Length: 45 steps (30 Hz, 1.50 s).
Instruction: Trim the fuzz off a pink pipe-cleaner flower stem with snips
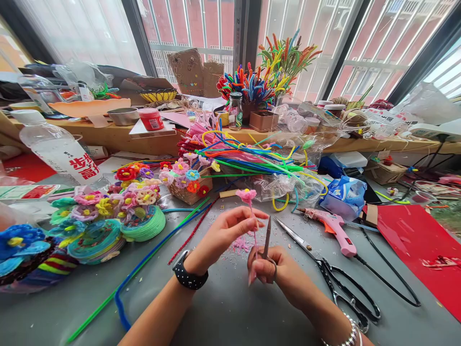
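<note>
My left hand [234, 226], with a dotted black watch band at the wrist, pinches the upper stem of a pink pipe-cleaner flower [247, 196]. The flower stands upright, its bloom just above my fingers. Closed round small scissors [267, 238] is my right hand [268, 266], the blades pointing up. The lower stem also passes by the right thumb and fingers; whether they grip it I cannot tell. Pink fuzz clippings [242, 244] lie on the grey table [230, 317] behind the hands.
Large black-handled shears [324, 269] and a pink glue gun [334, 228] lie to the right, near a red sheet [421, 250]. Flower-filled pots [144, 223] and a plastic bottle [61, 149] stand left. Loose pipe cleaners [252, 156] are piled behind; green and blue ones [144, 264] stretch across the left.
</note>
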Available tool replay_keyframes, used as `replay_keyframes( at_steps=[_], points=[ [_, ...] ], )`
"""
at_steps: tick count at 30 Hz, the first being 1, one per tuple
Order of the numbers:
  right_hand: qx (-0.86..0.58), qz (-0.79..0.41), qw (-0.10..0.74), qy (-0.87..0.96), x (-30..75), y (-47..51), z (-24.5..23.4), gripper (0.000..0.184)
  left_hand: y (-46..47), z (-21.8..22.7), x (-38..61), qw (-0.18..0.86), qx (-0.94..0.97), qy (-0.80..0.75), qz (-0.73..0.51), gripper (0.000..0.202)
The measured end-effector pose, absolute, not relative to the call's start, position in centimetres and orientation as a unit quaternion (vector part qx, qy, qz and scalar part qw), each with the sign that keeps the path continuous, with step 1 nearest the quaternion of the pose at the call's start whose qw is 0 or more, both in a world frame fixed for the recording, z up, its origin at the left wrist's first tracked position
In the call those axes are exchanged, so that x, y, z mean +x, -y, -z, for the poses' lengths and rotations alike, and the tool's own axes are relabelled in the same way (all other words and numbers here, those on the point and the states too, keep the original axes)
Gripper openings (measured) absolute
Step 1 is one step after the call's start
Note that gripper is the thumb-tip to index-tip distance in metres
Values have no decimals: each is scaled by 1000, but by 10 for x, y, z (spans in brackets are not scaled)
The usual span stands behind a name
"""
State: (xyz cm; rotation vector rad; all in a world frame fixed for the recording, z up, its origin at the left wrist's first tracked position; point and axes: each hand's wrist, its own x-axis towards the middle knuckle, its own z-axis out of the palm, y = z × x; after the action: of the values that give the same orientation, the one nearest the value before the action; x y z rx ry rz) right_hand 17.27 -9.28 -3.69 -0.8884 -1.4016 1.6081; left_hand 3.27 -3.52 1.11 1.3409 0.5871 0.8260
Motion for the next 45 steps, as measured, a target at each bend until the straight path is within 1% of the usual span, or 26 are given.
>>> replay_keyframes(
  at_steps=[3,6,15,20,22,28,31,36,40,45],
  points=[
    [-415,-622,423,512,173,92,34,32,30,-9,29,633,575,-310,-415,11],
    [-441,-627,433,475,174,91,34,32,26,-5,28,626,555,-328,-438,11],
    [-404,-654,421,481,174,91,35,31,27,-2,30,684,493,-322,-431,13],
    [-395,-667,427,467,175,90,37,33,26,-2,30,697,452,-321,-455,12],
    [-406,-658,424,472,176,89,38,38,25,-2,30,702,445,-322,-453,10],
    [-408,-583,389,586,173,87,37,75,26,-3,30,705,457,-338,-425,11],
    [-393,-560,358,636,170,90,33,87,27,-4,31,706,472,-346,-399,12],
    [-339,-543,320,698,167,96,28,86,28,-4,32,705,491,-347,-378,13],
    [-333,-514,315,725,165,97,30,82,28,-2,34,704,500,-338,-374,14],
    [-334,-513,323,722,163,98,35,78,28,1,36,707,503,-334,-369,14]
  ],
)
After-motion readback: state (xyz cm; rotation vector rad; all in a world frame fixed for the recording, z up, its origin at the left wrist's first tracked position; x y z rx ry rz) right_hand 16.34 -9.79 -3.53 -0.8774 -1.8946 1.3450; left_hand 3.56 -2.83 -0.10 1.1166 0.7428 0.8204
